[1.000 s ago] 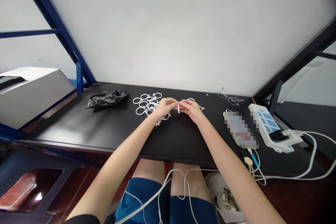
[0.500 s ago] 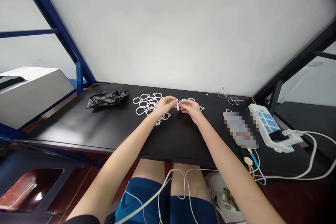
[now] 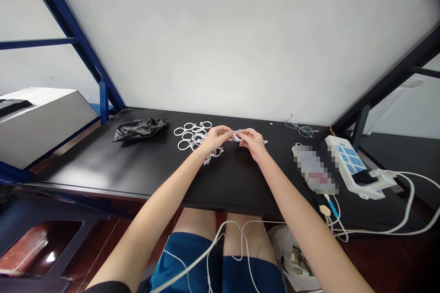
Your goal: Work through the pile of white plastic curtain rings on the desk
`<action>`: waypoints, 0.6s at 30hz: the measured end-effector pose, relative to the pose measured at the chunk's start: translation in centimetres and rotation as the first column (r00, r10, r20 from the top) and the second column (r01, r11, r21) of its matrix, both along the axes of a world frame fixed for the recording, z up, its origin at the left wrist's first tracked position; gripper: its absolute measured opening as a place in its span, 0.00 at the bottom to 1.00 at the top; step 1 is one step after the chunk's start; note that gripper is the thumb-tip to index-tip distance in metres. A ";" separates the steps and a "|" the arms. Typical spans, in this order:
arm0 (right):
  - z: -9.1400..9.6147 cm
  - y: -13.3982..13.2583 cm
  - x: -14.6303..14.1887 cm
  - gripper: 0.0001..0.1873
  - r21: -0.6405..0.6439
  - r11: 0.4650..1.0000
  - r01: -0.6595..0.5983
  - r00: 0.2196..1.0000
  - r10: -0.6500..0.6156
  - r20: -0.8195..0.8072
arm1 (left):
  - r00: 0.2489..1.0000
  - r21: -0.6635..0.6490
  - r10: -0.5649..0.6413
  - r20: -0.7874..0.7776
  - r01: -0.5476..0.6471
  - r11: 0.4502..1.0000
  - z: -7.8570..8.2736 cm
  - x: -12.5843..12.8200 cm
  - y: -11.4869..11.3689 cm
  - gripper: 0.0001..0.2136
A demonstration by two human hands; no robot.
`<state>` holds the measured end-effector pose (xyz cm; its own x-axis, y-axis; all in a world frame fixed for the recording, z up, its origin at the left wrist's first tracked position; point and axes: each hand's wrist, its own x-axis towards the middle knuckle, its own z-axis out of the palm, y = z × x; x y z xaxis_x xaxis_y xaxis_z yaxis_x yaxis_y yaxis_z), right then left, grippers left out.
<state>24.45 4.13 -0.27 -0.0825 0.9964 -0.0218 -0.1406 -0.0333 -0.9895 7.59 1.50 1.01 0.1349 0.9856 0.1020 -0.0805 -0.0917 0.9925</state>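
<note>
Between my two hands, just above the black table, is a white plastic ring [image 3: 236, 137]. My left hand [image 3: 219, 138] pinches its left side with thumb and fingers. On the other side my right hand [image 3: 252, 141] is closed on it too. A loose pile of white rings with small tabs [image 3: 188, 136] lies left of my left hand, partly covered by it. More white rings [image 3: 265, 142] lie behind my right hand, mostly hidden.
A crumpled black plastic bag [image 3: 140, 129] lies on the black table [image 3: 113, 169] at left. To the right are eyeglasses [image 3: 299, 127], a phone [image 3: 314, 169] and a white power strip [image 3: 354, 165] with cables. A wall [image 3: 220, 46] rises behind the table.
The ring in my hands has turned from edge-on to more face-on, so its round opening shows. My right fingers have shifted slightly; my left hand has stayed nearly still.
</note>
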 end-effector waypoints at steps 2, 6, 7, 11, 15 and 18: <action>0.1 0.1 0.0 0.15 0.008 0.999 0.036 0.999 -0.036 -0.026 | 1.000 -0.008 -0.011 -0.017 0.011 1.000 0.0 0.0 -0.1 0.11; 0.2 0.2 0.1 0.15 -0.009 0.996 0.086 0.992 -0.087 -0.088 | 0.998 -0.006 -0.027 -0.060 0.027 1.000 0.0 0.1 -0.2 0.11; 0.3 0.3 0.1 0.15 -0.012 0.995 0.095 0.990 -0.096 -0.105 | 0.997 0.002 -0.033 -0.073 0.033 0.999 0.0 0.1 -0.2 0.11; 0.3 0.4 0.2 0.16 0.008 0.991 0.137 0.980 -0.134 -0.144 | 0.994 0.015 -0.045 -0.102 0.047 0.999 -0.3 0.1 0.0 0.09; 0.2 0.4 0.3 0.17 0.025 0.988 0.155 0.982 -0.151 -0.116 | 0.995 0.005 -0.009 -0.102 0.009 1.000 -0.5 0.2 0.1 0.07; 0.3 0.3 0.2 0.17 0.038 0.986 0.161 0.985 -0.158 -0.066 | 0.995 -0.003 0.005 -0.096 -0.005 1.000 -0.5 0.2 0.1 0.06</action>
<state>24.67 4.44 0.01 0.0774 0.9968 0.0220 -0.2018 0.0373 -0.9787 7.77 1.65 0.48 0.1388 0.9866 0.0855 0.0157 -0.0885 0.9959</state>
